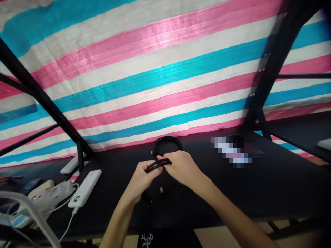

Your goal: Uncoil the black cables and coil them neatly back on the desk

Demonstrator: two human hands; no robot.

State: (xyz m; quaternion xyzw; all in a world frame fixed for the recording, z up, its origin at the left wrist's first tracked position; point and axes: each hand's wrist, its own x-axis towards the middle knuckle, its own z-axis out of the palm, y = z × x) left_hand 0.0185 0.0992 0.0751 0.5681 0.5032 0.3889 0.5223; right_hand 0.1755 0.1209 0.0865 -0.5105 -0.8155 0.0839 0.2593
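Both of my hands meet over the middle of a black table, closed around a looped black cable. My left hand pinches the loops between thumb and fingers. On the other side, my right hand wraps round the same bundle. Just behind them lies a second coiled black cable with a small light-coloured plug at its left side. Below my hands, a pale connector tip shows against the dark surface; which cable it belongs to I cannot tell.
At left lies a white power bank with a white cable plugged in. Beside it are a white power strip and a thick white tube. A blurred-out item rests at right. Black frame posts flank a striped sheet behind.
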